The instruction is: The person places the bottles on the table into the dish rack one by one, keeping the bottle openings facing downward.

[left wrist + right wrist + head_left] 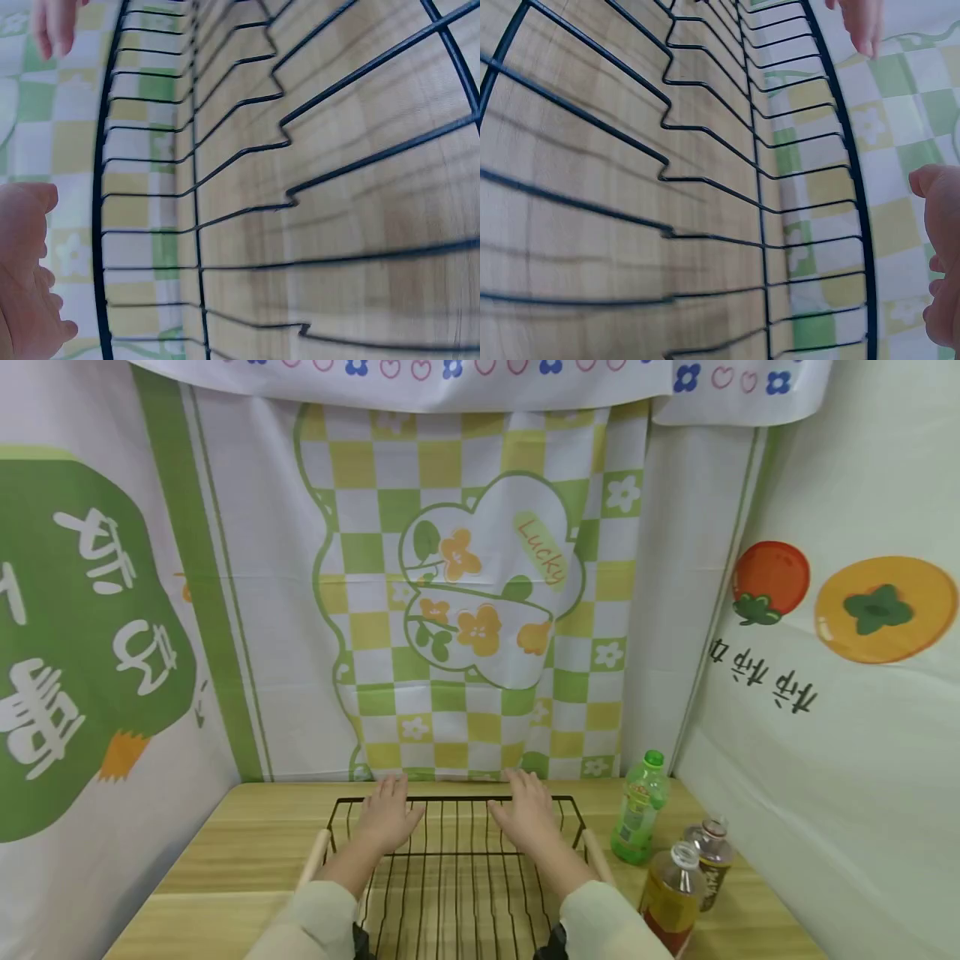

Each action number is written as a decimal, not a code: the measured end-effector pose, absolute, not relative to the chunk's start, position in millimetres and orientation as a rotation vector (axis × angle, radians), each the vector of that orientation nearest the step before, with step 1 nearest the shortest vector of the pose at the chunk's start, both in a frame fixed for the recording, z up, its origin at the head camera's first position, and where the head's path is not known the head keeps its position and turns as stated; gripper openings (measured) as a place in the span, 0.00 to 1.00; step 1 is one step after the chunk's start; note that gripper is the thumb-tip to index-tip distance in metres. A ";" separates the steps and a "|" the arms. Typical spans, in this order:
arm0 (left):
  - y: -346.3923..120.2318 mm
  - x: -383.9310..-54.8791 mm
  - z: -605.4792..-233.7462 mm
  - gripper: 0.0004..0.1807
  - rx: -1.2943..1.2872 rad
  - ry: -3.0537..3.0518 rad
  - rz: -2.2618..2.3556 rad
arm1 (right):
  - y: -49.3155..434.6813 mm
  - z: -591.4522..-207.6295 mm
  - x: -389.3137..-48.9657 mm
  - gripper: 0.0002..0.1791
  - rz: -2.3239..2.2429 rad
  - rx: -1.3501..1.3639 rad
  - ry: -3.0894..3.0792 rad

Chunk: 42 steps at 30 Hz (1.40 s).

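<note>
A black wire rack [456, 854] with pale wooden side rails [313, 860] stands on the wooden table before me. My left hand [387, 814] is held over its far left part, fingers extended and pointing away, holding nothing. Over the far right part is my right hand [531, 810], likewise extended with nothing in it. In the left wrist view, the left hand [28, 277] appears beyond the rack's thick far bar [97, 225], with a gap between them. A similar gap separates the right hand [943, 247] from that bar [855, 187] in the right wrist view.
Right of the rack stand a green bottle [639, 814], a bottle of amber drink [672, 893] and a dark-labelled bottle [711, 856]. A checkered cloth [480, 718] hangs behind the table [247, 827], and printed sheets [832, 752] enclose both sides.
</note>
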<state>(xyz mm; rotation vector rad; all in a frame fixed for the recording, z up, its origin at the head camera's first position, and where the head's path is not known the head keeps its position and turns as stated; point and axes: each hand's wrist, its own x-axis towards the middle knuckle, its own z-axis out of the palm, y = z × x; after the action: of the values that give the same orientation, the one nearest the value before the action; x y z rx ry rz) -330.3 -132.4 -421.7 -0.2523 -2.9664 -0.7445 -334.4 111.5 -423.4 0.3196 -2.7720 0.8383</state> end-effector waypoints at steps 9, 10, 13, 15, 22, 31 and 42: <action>-173.1 -317.1 -398.0 0.39 -0.269 -2.892 -1.053 | 139.4 -402.7 -319.4 0.39 0.997 0.297 -2.686; -177.2 -315.7 -395.6 0.40 -0.271 -2.888 -1.082 | 142.5 -400.4 -316.9 0.39 1.022 0.293 -2.676; -188.6 -310.5 -390.2 0.42 -0.259 -2.897 -1.146 | 150.8 -394.4 -309.5 0.39 1.061 0.272 -2.660; -195.4 -305.6 -388.0 0.43 -0.254 -2.902 -1.165 | 155.9 -391.1 -304.4 0.39 1.082 0.269 -2.651; -217.4 -284.1 -381.1 0.44 -0.249 -2.884 -1.181 | 174.3 -382.5 -285.7 0.41 1.163 0.246 -2.652; -245.2 -262.3 -382.7 0.44 -0.243 -2.821 -1.276 | 202.2 -375.2 -261.7 0.46 1.111 0.192 -2.641; -260.9 -244.2 -416.1 0.42 -0.209 -2.783 -1.378 | 236.5 -377.4 -228.4 0.45 0.950 0.103 -2.529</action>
<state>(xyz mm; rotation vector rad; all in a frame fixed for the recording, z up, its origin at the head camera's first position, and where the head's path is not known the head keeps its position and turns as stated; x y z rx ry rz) -244.2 -260.9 -416.1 -0.2085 -2.7832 -1.3785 -228.4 236.5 -377.4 0.1025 -2.5289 0.9499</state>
